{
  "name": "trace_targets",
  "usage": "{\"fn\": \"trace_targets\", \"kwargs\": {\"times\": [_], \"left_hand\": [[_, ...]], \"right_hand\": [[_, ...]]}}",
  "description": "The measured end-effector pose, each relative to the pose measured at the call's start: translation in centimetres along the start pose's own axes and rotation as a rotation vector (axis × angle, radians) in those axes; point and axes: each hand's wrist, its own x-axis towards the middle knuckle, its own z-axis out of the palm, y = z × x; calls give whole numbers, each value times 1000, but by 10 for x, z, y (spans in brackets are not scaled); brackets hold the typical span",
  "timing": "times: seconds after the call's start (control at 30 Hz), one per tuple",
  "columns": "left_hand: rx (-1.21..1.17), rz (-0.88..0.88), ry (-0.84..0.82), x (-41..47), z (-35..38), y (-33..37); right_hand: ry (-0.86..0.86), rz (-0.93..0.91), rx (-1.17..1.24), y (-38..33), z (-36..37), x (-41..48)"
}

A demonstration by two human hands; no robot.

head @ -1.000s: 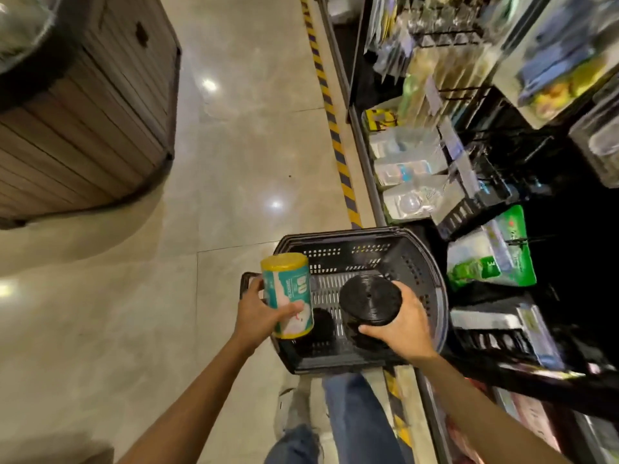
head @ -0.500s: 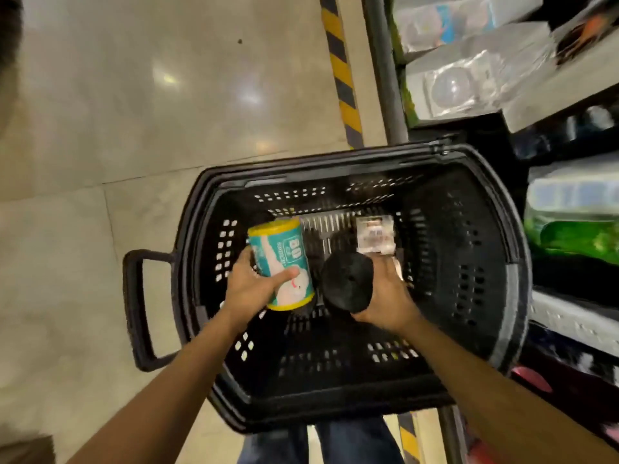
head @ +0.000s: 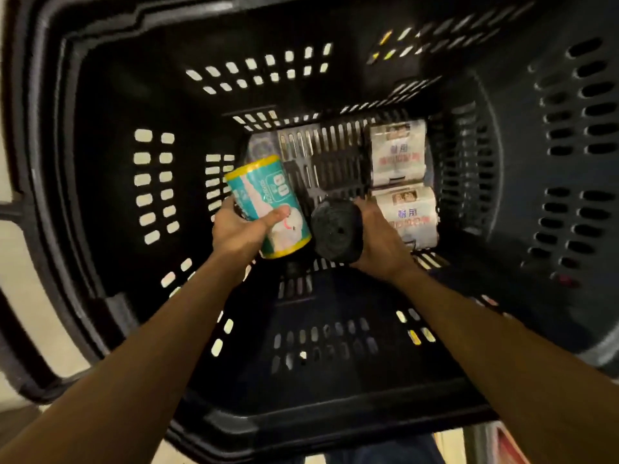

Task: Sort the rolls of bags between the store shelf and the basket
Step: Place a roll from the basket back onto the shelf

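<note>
**A roll in each hand, low in the basket**

Both hands are down inside the basket [head: 100, 162]. The left hand [head: 239, 229] is wrapped round a teal roll [head: 268, 207], thumb across its label. The right hand [head: 378, 242] clasps a black roll [head: 336, 229] from the side, just beside two white rolls [head: 397, 152] lying on the basket floor. The rolls look light and a bit squashy, with film wrap that is likely slick, so a grip round the middle seems safest.
</note>
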Motion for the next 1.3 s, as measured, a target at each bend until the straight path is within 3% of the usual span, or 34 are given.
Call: {"fn": "trace_targets", "kwargs": {"times": [0.27, 0.5, 0.73, 1.3], "left_hand": [[-13, 11, -14, 3, -1, 5], [-35, -25, 1, -1, 3, 1], [-43, -21, -4, -6, 10, -6], [42, 7, -27, -15, 14, -17]], "right_hand": [[-63, -34, 14, 10, 11, 11], [3, 4, 45, 3, 13, 11], [-8, 28, -134, 7, 20, 12], [20, 87, -14, 7, 19, 9]]}}
